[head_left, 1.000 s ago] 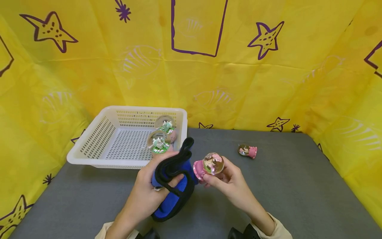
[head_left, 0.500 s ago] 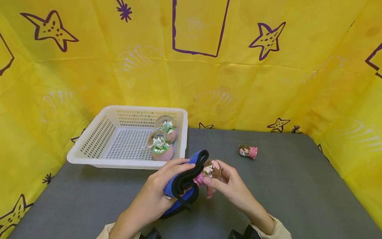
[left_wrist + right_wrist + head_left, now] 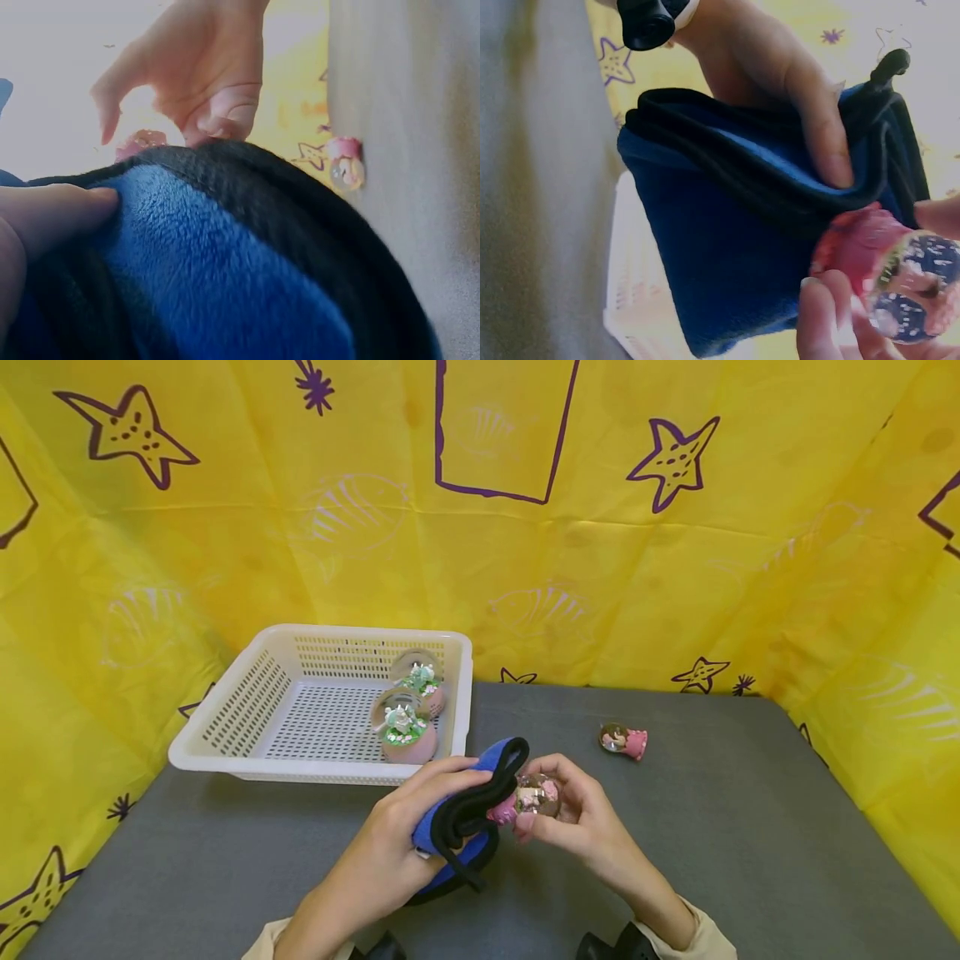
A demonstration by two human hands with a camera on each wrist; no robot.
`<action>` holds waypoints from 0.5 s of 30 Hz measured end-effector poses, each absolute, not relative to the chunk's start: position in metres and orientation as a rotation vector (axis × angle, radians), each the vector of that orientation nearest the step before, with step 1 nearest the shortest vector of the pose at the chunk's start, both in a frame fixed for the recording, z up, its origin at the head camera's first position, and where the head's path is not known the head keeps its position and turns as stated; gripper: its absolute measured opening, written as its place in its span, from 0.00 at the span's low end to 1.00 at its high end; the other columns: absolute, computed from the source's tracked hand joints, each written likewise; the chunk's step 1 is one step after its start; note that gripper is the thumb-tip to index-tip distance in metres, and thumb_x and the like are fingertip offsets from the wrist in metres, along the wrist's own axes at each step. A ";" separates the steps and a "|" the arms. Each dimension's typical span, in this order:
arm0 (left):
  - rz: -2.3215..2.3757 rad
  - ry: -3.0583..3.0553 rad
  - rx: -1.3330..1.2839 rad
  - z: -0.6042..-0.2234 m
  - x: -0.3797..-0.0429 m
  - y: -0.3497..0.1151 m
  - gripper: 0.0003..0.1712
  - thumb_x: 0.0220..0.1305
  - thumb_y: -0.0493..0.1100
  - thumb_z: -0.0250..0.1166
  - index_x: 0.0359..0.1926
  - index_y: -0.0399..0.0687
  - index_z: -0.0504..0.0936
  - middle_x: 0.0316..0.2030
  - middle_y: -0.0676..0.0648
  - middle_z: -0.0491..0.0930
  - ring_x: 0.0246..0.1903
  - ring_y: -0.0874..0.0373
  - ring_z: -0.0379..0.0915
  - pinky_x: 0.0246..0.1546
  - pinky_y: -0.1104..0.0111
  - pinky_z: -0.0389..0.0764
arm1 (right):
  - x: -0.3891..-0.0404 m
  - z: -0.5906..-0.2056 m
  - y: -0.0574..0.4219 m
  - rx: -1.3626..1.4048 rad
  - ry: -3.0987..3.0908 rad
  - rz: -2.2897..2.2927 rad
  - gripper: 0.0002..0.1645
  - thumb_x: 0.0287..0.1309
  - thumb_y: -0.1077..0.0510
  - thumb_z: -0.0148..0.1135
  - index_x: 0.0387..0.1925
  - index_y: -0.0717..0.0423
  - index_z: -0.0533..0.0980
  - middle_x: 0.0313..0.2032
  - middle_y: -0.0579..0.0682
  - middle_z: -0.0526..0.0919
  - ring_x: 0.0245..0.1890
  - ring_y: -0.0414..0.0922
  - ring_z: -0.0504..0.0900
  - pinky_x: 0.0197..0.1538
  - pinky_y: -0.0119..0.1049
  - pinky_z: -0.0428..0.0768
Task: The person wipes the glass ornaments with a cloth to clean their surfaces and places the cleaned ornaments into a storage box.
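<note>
My left hand (image 3: 382, 835) grips a folded blue cloth (image 3: 712, 247) with black edging; its thumb presses into the folds in the right wrist view. In the left wrist view the plush blue surface fills the lower middle. My right hand (image 3: 592, 822) pinches a small snow globe (image 3: 540, 795) by its clear ball, between thumb and fingers. The globe lies tilted sideways, its pink ruffled base against the black edge of the cloth. A pink and dark figure shows inside the ball (image 3: 915, 292). Both hands are above the grey table, in front of the basket.
A white slotted basket (image 3: 300, 766) stands at the left, holding two larger snow globes, the near one (image 3: 408, 745) and the far one (image 3: 423, 683), with green and white figures. Another small pink-based snow globe (image 3: 622, 741) lies on its side on the grey table (image 3: 750, 827). Yellow printed fabric (image 3: 525, 552) encloses the back.
My left hand has brought the cloth rightward against the globe's base and its fingers now lie over the folds. My right hand has lowered the globe slightly and turned it onto its side.
</note>
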State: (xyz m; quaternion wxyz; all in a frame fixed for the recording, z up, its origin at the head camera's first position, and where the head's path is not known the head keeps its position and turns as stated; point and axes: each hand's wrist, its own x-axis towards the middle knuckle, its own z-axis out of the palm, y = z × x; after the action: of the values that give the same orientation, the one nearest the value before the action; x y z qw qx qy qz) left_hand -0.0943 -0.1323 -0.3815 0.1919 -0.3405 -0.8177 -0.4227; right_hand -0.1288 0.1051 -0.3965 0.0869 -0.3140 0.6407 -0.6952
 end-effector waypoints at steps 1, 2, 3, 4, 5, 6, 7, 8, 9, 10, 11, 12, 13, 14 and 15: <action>-1.184 -2.297 -0.957 -0.381 -0.094 -0.132 0.35 0.53 0.34 0.75 0.62 0.55 0.76 0.60 0.48 0.77 0.57 0.54 0.78 0.61 0.67 0.77 | -0.129 -0.397 0.105 -0.953 1.931 -2.063 0.21 0.57 0.72 0.61 0.51 0.71 0.67 0.37 0.47 0.83 0.29 0.36 0.83 0.31 0.34 0.85; -1.184 -2.300 -0.955 -0.381 -0.094 -0.132 0.35 0.53 0.34 0.75 0.62 0.56 0.76 0.60 0.48 0.77 0.57 0.54 0.78 0.60 0.67 0.77 | -0.128 -0.397 0.105 -0.969 1.956 -2.052 0.21 0.55 0.73 0.62 0.50 0.70 0.68 0.38 0.48 0.83 0.30 0.35 0.83 0.31 0.33 0.84; -1.182 -2.302 -0.954 -0.381 -0.094 -0.132 0.35 0.53 0.33 0.75 0.62 0.56 0.76 0.60 0.48 0.77 0.56 0.54 0.78 0.60 0.67 0.78 | -0.128 -0.397 0.105 -0.987 1.997 -2.036 0.22 0.53 0.73 0.64 0.50 0.68 0.69 0.38 0.48 0.83 0.30 0.34 0.82 0.30 0.31 0.83; -1.178 -2.306 -0.949 -0.381 -0.094 -0.133 0.36 0.52 0.33 0.75 0.62 0.56 0.76 0.60 0.49 0.77 0.56 0.54 0.78 0.59 0.66 0.78 | -0.128 -0.397 0.106 -0.998 2.043 -2.016 0.23 0.51 0.72 0.66 0.50 0.65 0.71 0.38 0.48 0.83 0.30 0.33 0.80 0.29 0.30 0.83; -1.172 -2.311 -0.945 -0.381 -0.094 -0.133 0.36 0.52 0.33 0.75 0.62 0.56 0.76 0.60 0.49 0.77 0.56 0.54 0.78 0.59 0.66 0.78 | -0.127 -0.397 0.106 -1.002 2.085 -1.996 0.24 0.49 0.72 0.68 0.50 0.63 0.72 0.38 0.48 0.83 0.31 0.33 0.79 0.30 0.30 0.82; -1.169 -2.319 -0.939 -0.381 -0.094 -0.133 0.36 0.52 0.33 0.75 0.62 0.56 0.76 0.60 0.49 0.77 0.56 0.54 0.78 0.59 0.65 0.79 | -0.127 -0.398 0.106 -1.006 2.124 -1.976 0.25 0.48 0.71 0.70 0.49 0.61 0.73 0.38 0.49 0.83 0.31 0.34 0.79 0.30 0.31 0.83; -1.164 -2.328 -0.932 -0.381 -0.093 -0.133 0.36 0.52 0.33 0.74 0.62 0.57 0.76 0.59 0.49 0.77 0.56 0.54 0.78 0.58 0.64 0.79 | -0.127 -0.398 0.106 -1.009 2.162 -1.954 0.26 0.47 0.70 0.71 0.49 0.59 0.74 0.37 0.49 0.83 0.31 0.34 0.80 0.32 0.32 0.84; -1.161 -2.337 -0.926 -0.380 -0.093 -0.133 0.36 0.52 0.32 0.74 0.62 0.57 0.76 0.59 0.50 0.77 0.55 0.54 0.78 0.58 0.63 0.79 | -0.127 -0.398 0.106 -1.016 2.193 -1.934 0.26 0.46 0.70 0.73 0.49 0.58 0.75 0.38 0.50 0.83 0.32 0.36 0.81 0.34 0.34 0.85; -1.160 -2.348 -0.915 -0.380 -0.093 -0.133 0.36 0.52 0.32 0.74 0.62 0.57 0.76 0.59 0.50 0.78 0.56 0.55 0.78 0.58 0.63 0.79 | -0.127 -0.399 0.106 -1.016 2.226 -1.911 0.27 0.45 0.70 0.73 0.49 0.57 0.76 0.38 0.51 0.83 0.32 0.36 0.81 0.35 0.34 0.85; -1.158 -2.359 -0.901 -0.380 -0.093 -0.133 0.36 0.52 0.32 0.75 0.62 0.58 0.76 0.59 0.52 0.78 0.56 0.56 0.78 0.58 0.62 0.79 | -0.127 -0.399 0.106 -1.019 2.243 -1.894 0.27 0.45 0.70 0.74 0.49 0.57 0.76 0.39 0.53 0.83 0.33 0.37 0.82 0.36 0.34 0.86; -1.159 -2.368 -0.890 -0.380 -0.092 -0.133 0.36 0.51 0.32 0.75 0.61 0.58 0.76 0.58 0.53 0.78 0.56 0.56 0.78 0.58 0.61 0.79 | -0.127 -0.399 0.106 -1.028 2.250 -1.884 0.27 0.44 0.71 0.73 0.49 0.57 0.77 0.39 0.55 0.84 0.33 0.38 0.83 0.37 0.35 0.86; -1.169 -2.382 -0.873 -0.379 -0.092 -0.133 0.37 0.51 0.32 0.75 0.61 0.59 0.76 0.58 0.54 0.78 0.57 0.57 0.77 0.59 0.62 0.78 | -0.128 -0.400 0.106 -1.042 2.253 -1.876 0.27 0.44 0.72 0.72 0.49 0.58 0.76 0.39 0.57 0.84 0.33 0.39 0.84 0.37 0.36 0.86; -1.176 -2.394 -0.857 -0.379 -0.092 -0.133 0.37 0.50 0.32 0.75 0.61 0.60 0.76 0.58 0.56 0.78 0.57 0.58 0.77 0.60 0.62 0.78 | -0.128 -0.400 0.106 -1.048 2.253 -1.870 0.27 0.45 0.73 0.71 0.50 0.59 0.76 0.40 0.58 0.83 0.33 0.39 0.84 0.38 0.37 0.87; -1.178 -2.403 -0.844 -0.379 -0.091 -0.133 0.37 0.50 0.32 0.75 0.61 0.61 0.76 0.58 0.57 0.78 0.57 0.59 0.77 0.60 0.62 0.77 | -0.128 -0.400 0.106 -1.054 2.242 -1.870 0.28 0.45 0.74 0.70 0.50 0.60 0.75 0.41 0.60 0.83 0.33 0.40 0.84 0.38 0.37 0.87; -1.178 -2.412 -0.830 -0.379 -0.091 -0.133 0.37 0.49 0.32 0.76 0.61 0.62 0.77 0.58 0.58 0.78 0.58 0.60 0.76 0.61 0.62 0.77 | -0.128 -0.401 0.105 -1.054 2.220 -1.878 0.28 0.45 0.75 0.68 0.51 0.61 0.74 0.43 0.61 0.82 0.33 0.40 0.85 0.38 0.37 0.87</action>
State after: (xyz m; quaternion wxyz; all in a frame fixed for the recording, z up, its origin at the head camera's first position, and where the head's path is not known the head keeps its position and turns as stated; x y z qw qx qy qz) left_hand -0.0910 -0.1332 -0.3790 0.1654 -0.2915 -0.8466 -0.4134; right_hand -0.1280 0.1053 -0.4007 0.0242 -0.3406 0.7176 -0.6069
